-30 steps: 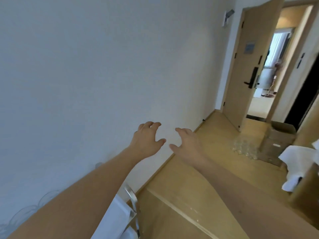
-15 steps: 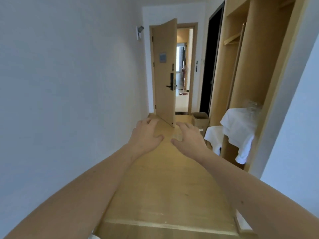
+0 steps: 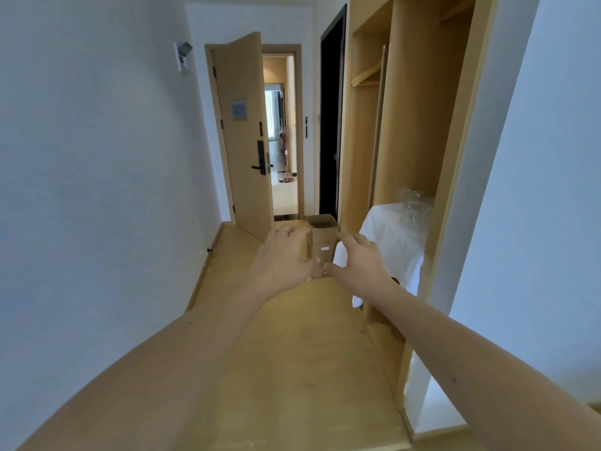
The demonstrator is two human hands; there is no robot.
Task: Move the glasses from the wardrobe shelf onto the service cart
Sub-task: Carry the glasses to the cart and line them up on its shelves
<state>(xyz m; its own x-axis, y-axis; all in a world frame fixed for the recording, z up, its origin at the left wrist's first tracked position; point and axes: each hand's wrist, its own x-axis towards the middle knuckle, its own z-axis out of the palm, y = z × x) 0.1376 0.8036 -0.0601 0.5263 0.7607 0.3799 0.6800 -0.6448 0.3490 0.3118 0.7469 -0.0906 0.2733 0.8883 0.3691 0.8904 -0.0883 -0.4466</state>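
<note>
Down the hallway, the glasses (image 3: pixel 412 203) sat on the cloth-covered shelf (image 3: pixel 390 236), up and right of your fingers. Your right hand (image 3: pixel 357 265) was nearer than your left hand (image 3: pixel 286 258); both were loosely curled, holding nothing.

**No readable text**

A blue-grey notice (image 3: pixel 239 110) hangs on the open door (image 3: pixel 242 135), its print too small to read. A small white label (image 3: pixel 325 248) sits on the cardboard box (image 3: pixel 320 222) by the wardrobe; its characters are blurred.
</note>
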